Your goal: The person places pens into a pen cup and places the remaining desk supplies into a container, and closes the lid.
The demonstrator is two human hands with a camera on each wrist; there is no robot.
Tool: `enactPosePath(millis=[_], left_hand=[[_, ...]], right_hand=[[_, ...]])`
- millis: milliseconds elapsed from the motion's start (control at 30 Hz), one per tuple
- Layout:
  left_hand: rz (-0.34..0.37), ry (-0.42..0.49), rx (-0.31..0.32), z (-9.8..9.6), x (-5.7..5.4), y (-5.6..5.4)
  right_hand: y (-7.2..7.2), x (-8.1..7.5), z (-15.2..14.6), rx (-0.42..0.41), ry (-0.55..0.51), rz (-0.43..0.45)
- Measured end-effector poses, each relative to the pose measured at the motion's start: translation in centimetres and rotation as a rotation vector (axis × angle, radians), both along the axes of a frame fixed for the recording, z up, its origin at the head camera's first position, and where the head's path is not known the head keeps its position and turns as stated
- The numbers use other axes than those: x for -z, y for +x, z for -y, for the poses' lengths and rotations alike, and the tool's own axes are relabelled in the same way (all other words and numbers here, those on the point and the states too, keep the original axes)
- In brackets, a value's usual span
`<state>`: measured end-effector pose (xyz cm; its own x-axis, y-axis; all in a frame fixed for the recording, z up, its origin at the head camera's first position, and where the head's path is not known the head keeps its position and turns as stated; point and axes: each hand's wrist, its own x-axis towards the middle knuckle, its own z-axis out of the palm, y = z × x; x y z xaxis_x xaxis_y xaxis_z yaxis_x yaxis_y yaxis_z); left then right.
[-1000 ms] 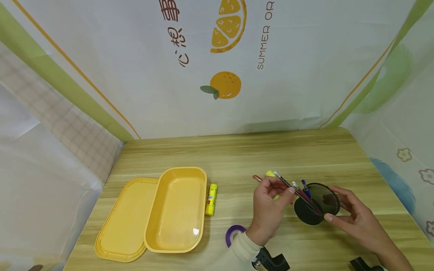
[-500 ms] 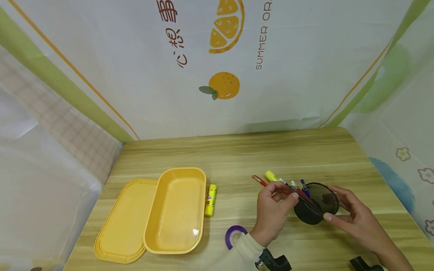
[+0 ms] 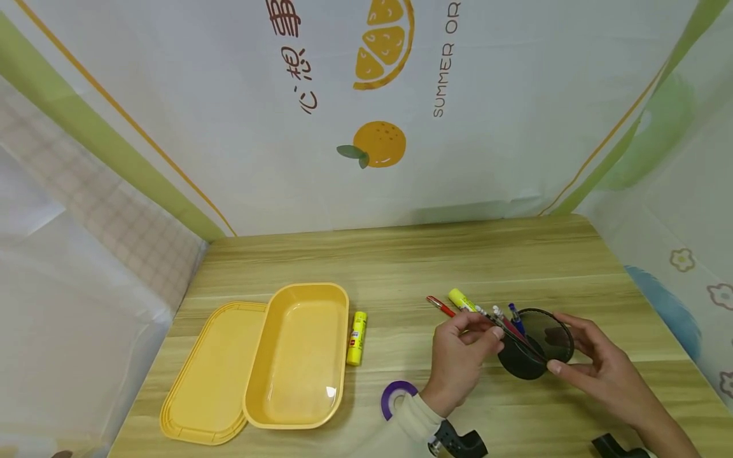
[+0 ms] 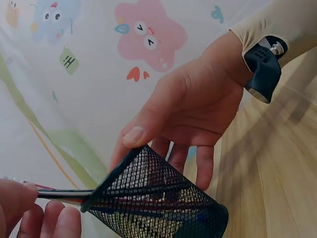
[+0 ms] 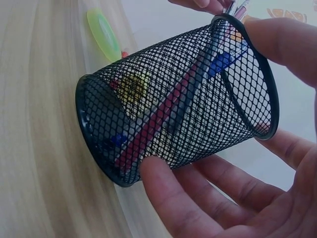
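Observation:
A black mesh pen holder (image 3: pixel 522 364) is tilted, its mouth facing my right hand (image 3: pixel 601 369), which grips it by the rim and side. My left hand (image 3: pixel 458 356) pinches a black pencil (image 4: pixel 64 194) between thumb and fingers, its lower part inside the holder. A dark red pencil (image 5: pixel 168 101) and a blue pen (image 3: pixel 517 318) lean in the holder too. Just behind my left hand lie a red pen (image 3: pixel 441 306) and a yellow highlighter (image 3: pixel 460 299), both partly hidden by it.
A yellow box (image 3: pixel 298 416) stands at the left, overlapping the edge of its yellow lid (image 3: pixel 209 375). Beside the box lies a yellow glue stick (image 3: pixel 356 338). A purple tape roll (image 3: pixel 395 389) sits by my left sleeve, partly covered.
My left hand has moved slightly right and down, and the black pencil has sunk lower into the holder. More of the yellow highlighter shows. My right hand and the holder stay put.

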<state>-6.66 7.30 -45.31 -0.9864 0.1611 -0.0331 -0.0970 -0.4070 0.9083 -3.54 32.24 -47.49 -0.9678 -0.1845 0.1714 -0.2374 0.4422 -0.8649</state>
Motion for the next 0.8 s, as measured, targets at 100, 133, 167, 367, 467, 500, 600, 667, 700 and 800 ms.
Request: enactPosePath(millis=[100,133,167,367,467,500,600,667,700,800], left_hand=[[-0.018,-0.028,-0.007,0.2,0.2,-0.1],[-0.023,-0.034,-0.009,0.3,0.3,-0.1],[-0.031,-0.040,-0.011,0.3,0.4,-0.1],[-0.063,-0.055,-0.025,1.0,0.6,-0.5],[-0.060,-0.056,-0.036,1.3,0.6,-0.8],[-0.060,-0.056,-0.041,1.5,0.6,-0.9],[-0.056,-0.055,-0.062,1.9,0.5,-1.2],[-0.052,-0.044,-0.076,2.2,0.5,-1.4],[-0.052,-0.040,-0.085,2.3,0.5,-1.5],[-0.040,-0.035,-0.112,2.8,0.6,-2.0]], right_hand=[[0.0,0.0,0.0,-0.005,-0.007,-0.011],[0.1,0.0,0.0,-0.006,-0.009,-0.012],[0.1,0.0,0.0,-0.006,-0.010,-0.014],[0.1,0.0,0.0,0.000,-0.007,-0.005],[0.1,0.0,0.0,0.001,-0.003,0.002],[0.1,0.0,0.0,0.002,-0.002,0.004],[0.0,0.1,-0.1,0.006,0.004,0.010],[0.0,0.1,-0.2,0.008,0.008,0.013],[0.0,0.1,-0.2,0.008,0.011,0.013],[0.0,0.2,-0.2,0.008,0.014,0.013]])
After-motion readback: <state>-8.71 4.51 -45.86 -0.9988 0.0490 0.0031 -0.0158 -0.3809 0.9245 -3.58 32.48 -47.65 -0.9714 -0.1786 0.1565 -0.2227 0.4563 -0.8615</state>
